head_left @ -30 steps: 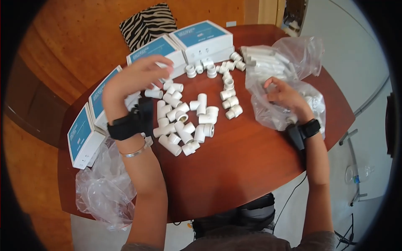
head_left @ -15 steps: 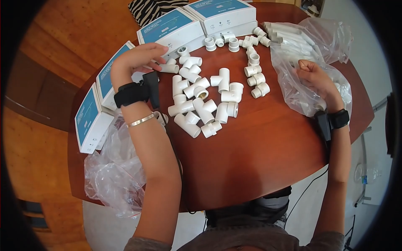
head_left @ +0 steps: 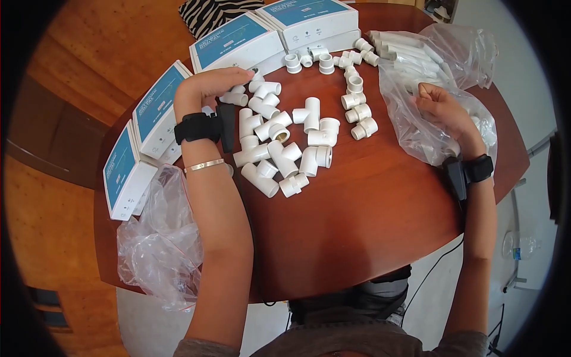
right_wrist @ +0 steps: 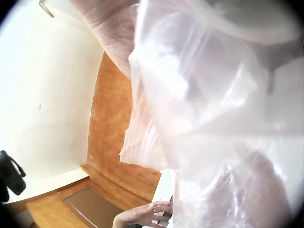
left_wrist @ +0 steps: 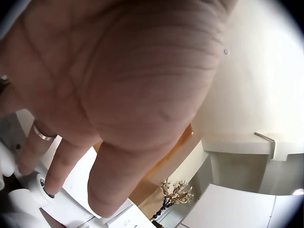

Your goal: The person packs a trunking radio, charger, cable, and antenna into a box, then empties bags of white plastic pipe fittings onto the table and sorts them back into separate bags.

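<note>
My left hand point(head_left: 205, 89) reaches over the back left of the white pipe fittings point(head_left: 266, 107), its fingers extended and a fingertip at an upright fitting. The left wrist view shows the left hand point(left_wrist: 128, 80) palm-side with straight fingers, one fingertip over the round mouth of a fitting point(left_wrist: 37, 186). On the right, my right hand point(head_left: 447, 113) has curled fingers gripping the edge of a clear plastic bag point(head_left: 410, 134) with white fittings inside. That bag point(right_wrist: 204, 114) covers much of the right hand point(right_wrist: 114, 31) in the right wrist view, hiding its fingertips.
White-and-blue boxes point(head_left: 235, 41) stand along the back and left of the table point(head_left: 357, 232). A row of fittings point(head_left: 358, 113) lies right of the main group. White tubes point(head_left: 410, 50) lie in plastic at the back right; an empty-looking bag point(head_left: 160, 238) lies front left.
The head view has shifted. My left hand has moved over the back left fittings, its fingers lowered to the upright one. My right hand's fingers have closed on the bag.
</note>
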A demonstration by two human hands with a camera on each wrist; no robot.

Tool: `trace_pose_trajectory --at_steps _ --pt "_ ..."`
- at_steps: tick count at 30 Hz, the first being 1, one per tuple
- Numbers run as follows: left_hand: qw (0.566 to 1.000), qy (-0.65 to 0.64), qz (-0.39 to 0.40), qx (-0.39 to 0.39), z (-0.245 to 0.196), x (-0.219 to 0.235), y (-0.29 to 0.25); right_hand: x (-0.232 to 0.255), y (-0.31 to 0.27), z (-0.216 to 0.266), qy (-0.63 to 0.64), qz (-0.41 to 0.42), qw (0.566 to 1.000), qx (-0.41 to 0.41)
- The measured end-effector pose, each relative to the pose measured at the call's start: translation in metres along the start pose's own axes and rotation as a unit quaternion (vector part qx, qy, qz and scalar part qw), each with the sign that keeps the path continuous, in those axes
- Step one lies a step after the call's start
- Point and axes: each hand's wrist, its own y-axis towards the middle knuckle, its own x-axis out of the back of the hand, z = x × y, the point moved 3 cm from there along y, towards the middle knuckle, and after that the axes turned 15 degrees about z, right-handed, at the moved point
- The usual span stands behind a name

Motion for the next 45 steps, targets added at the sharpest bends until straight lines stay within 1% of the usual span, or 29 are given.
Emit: trace_pose_trajectory --at_steps 4,6,9,22,24,28,31,33,36,40,45 --pt "0.999 -0.04 0.026 -0.022 0.009 0.002 0.02 0.0 0.0 0.0 -0.008 0.005 1.0 -0.002" --pt "1.0 -0.014 0.022 -0.006 0.007 0.002 0.02 -0.001 0.0 0.001 -0.01 0.007 1.0 -0.001" --pt "0.999 -0.009 0.03 0.011 0.002 -0.001 0.013 -0.002 -0.001 0.001 -0.017 0.007 1.0 0.0" --pt "0.997 0.05 0.052 0.026 -0.007 -0.001 0.006 -0.001 0.0 0.002 -0.042 0.014 0.999 -0.005" --pt "0.997 0.076 0.011 -0.01 -0.009 -0.002 0.006 0.0 0.001 0.0 -0.043 0.019 0.999 -0.004" --pt "0.995 0.095 0.009 -0.024 -0.018 -0.007 0.003 0.0 0.001 -0.001 -0.048 0.012 0.999 -0.001" --pt "0.995 0.086 0.028 -0.046 -0.025 -0.012 0.0 0.0 0.001 -0.001 -0.051 0.007 0.999 -0.002" --pt "0.994 0.067 0.07 -0.054 -0.027 -0.015 0.002 0.0 0.001 -0.001 -0.049 0.007 0.999 -0.001" --pt "0.992 0.072 0.083 -0.056 -0.028 -0.017 0.007 0.0 0.001 -0.001 -0.058 0.001 0.998 -0.006" --pt "0.992 0.071 0.087 -0.049 -0.031 -0.018 0.008 0.0 0.001 -0.002 -0.056 0.0 0.998 -0.009" --pt "0.991 0.072 0.078 -0.085 -0.03 -0.017 0.016 0.0 0.0 0.0 -0.057 0.008 0.998 -0.009"
